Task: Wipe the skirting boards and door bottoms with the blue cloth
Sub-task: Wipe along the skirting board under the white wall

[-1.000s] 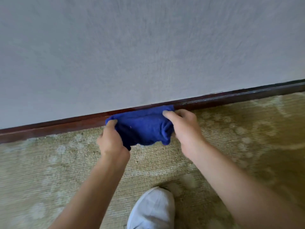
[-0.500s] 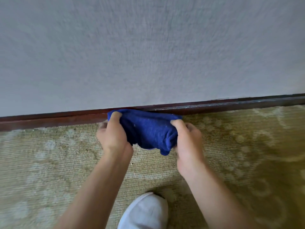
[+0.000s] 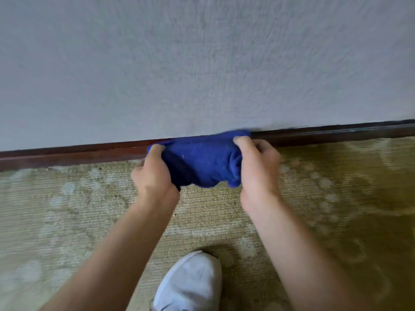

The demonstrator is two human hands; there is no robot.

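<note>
Left hand [image 3: 155,173] grips the left end of the cloth [image 3: 202,162], thumb on top, fingers curled under and hidden behind the fabric. Cloth is bunched, blue, stretched between the two hands; its top edge lies against the skirting [image 3: 74,153] at the foot of the wall [image 3: 202,63], its lower edge sags just above the carpet [image 3: 67,209]. Whether the cloth presses on the skirting face or only covers it, cannot tell. Right hand [image 3: 258,169] pinches the right end, thumb over the top edge, fingers curled in behind, knuckles toward the skirting. Both forearms reach in from the bottom corners, bare, wrists about level, hands apart with the cloth filling the gap. Skirting is dark reddish-brown, runs across the view, slightly higher on the right. White shoe [image 3: 190,283] on the carpet below, between the forearms, well apart from the cloth.
</note>
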